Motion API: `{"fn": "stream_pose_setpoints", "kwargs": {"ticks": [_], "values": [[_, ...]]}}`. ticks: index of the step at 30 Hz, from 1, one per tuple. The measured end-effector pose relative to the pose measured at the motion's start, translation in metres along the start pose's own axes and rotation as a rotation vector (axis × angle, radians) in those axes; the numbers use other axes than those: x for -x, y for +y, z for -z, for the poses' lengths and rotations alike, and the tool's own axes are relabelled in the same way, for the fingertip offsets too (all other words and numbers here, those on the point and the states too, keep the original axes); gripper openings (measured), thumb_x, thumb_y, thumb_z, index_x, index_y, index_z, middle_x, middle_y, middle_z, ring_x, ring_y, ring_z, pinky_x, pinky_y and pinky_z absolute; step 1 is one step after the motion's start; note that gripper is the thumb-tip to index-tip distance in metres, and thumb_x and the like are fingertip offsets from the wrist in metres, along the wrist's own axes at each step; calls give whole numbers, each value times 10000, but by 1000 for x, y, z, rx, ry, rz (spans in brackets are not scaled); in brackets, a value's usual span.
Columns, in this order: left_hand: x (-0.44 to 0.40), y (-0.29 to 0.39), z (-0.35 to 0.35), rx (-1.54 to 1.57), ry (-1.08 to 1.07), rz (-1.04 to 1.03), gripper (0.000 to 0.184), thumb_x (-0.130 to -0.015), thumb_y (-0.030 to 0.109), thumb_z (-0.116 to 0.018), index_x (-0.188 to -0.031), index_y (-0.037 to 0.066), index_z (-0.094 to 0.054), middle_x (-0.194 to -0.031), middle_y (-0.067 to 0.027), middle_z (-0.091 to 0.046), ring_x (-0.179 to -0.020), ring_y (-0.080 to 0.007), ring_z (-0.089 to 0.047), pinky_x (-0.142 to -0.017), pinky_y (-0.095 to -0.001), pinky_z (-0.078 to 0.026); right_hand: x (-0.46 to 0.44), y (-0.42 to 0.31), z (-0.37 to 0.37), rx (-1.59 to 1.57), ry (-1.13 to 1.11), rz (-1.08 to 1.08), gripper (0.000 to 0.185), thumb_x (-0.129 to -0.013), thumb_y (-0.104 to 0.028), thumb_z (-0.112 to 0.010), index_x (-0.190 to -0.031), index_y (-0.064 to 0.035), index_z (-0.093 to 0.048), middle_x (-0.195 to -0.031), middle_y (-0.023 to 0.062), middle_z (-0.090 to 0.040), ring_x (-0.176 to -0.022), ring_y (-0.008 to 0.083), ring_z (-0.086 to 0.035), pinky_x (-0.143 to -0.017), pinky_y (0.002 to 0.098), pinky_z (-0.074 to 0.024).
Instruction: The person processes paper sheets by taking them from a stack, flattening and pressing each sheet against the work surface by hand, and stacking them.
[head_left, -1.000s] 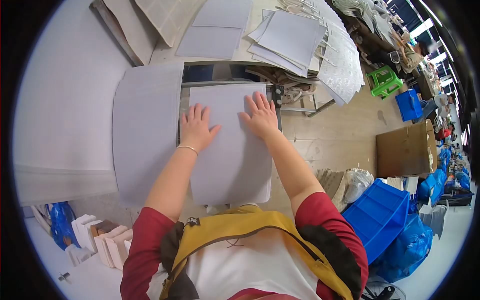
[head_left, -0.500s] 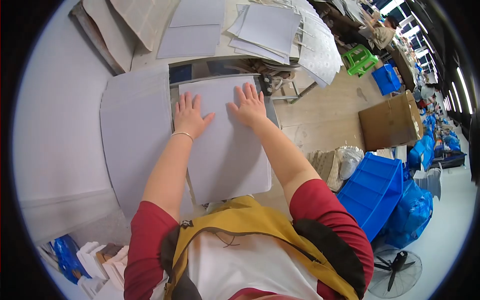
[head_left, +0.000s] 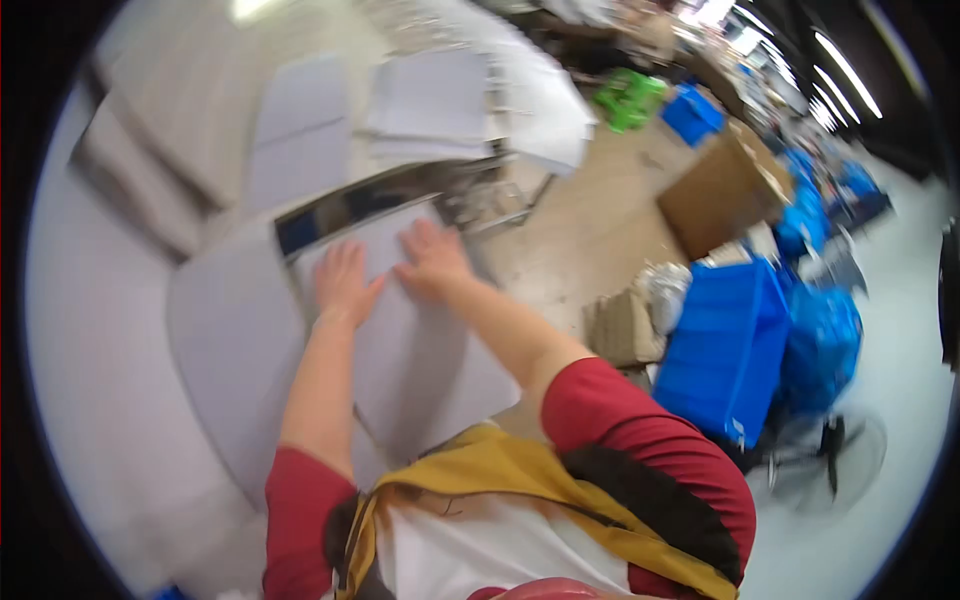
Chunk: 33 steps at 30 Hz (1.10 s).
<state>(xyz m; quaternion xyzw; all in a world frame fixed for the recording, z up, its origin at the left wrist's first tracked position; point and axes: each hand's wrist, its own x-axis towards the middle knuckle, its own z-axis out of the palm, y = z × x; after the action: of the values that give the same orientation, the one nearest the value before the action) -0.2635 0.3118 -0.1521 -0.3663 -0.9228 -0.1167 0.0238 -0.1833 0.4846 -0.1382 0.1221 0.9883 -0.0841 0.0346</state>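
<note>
The middle stack of sheets (head_left: 410,365) and the left stack (head_left: 235,340) look plain to me, both pale lavender-white. My sleeves (head_left: 650,430) are deep red, my overgarment (head_left: 490,460) mustard yellow with near-black parts, my shirt front (head_left: 470,535) white. I also see 1 bright blue crate (head_left: 715,335), a blue bag (head_left: 825,340), a brown box (head_left: 725,190), a lime-green stool (head_left: 630,100) and a tan floor (head_left: 560,230).
</note>
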Motion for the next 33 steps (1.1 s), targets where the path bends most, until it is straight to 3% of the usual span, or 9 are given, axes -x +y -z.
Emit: {"fn": "stream_pose_setpoints", "kwargs": {"ticks": [11, 13, 15, 17, 18, 20, 22, 25, 33], "values": [[-25, -19, 8, 67, -107, 139, 708, -844, 410, -656, -1383, 1, -447, -1439, -115, -457, -1352, -289, -375, -1103, -480, -288, 11, 2, 18, -144, 14, 10, 729, -894, -549, -443, -1477, -126, -329, -1568, 154, -217, -1472, 275, -139, -1175, 505, -96], [-46, -81, -45, 905, -121, 165, 569, -881, 353, -637, -1323, 11, -530, -1331, -106, -567, -1251, -297, -499, -1053, -409, -373, 7, 8, 3, -95, 44, 8, 729, -892, -574, -434, -1478, -153, -330, -1566, 143, -228, -1464, 272, -173, -1162, 522, -121], [-47, -94, -36, 1579, 103, 467, 440, -913, 303, -608, -1253, 24, -598, -1215, -118, -644, -1137, -293, -592, -986, -351, -438, 6, 6, 3, -45, 20, 2, 725, -901, -583, -417, -1488, -168, -320, -1567, 131, -236, -1466, 255, -173, -1160, 516, -131], [-32, -93, -28, 767, 262, 421, 400, -904, 284, -607, -1214, 32, -624, -1180, -148, -655, -1115, -284, -606, -960, -362, -457, 6, 5, 2, -48, 46, -3, 724, -886, -571, -433, -1477, -164, -338, -1558, 130, -255, -1462, 258, -184, -1161, 519, -132], [-16, -75, -16, 688, 272, 382, 376, -893, 288, -600, -1161, 31, -655, -1117, -163, -674, -1064, -295, -628, -942, -377, -469, 8, 4, 2, -52, 74, -12, 725, -879, -560, -444, -1476, -162, -339, -1554, 126, -265, -1460, 257, -190, -1164, 520, -129], [7, -57, -8, 191, 23, 178, 512, -883, 349, -581, -1286, 34, -556, -1321, -178, -555, -1235, -321, -510, -1027, -421, -406, 5, 5, 0, -23, 45, -9, 721, -899, -572, -416, -1490, -174, -312, -1575, 114, -222, -1472, 247, -156, -1170, 515, -120], [36, -30, -10, -78, 150, 131, 609, -884, 401, -575, -1344, 13, -481, -1437, -206, -431, -1332, -362, -392, -1098, -465, -306, 2, 7, -3, -22, 43, -9, 715, -908, -583, -403, -1498, -192, -297, -1587, 110, -191, -1478, 240, -133, -1173, 509, -115], [35, -26, -9, -57, 63, 187, 692, -894, 462, -535, -1417, 33, -389, -1502, -182, -334, -1391, -353, -294, -1134, -493, -232, 2, 6, 4, -36, 22, -15, 709, -912, -583, -417, -1501, -211, -286, -1591, 95, -179, -1480, 225, -118, -1180, 477, -109], [16, -13, 29, -90, -105, 293, 740, -873, 502, -551, -1411, 20, -392, -1427, -164, -420, -1327, -337, -382, -1118, -479, -265, 2, 7, -3, -19, 59, -9, 706, -910, -576, -428, -1500, -213, -289, -1585, 102, -196, -1476, 230, -136, -1176, 494, -122]]}}
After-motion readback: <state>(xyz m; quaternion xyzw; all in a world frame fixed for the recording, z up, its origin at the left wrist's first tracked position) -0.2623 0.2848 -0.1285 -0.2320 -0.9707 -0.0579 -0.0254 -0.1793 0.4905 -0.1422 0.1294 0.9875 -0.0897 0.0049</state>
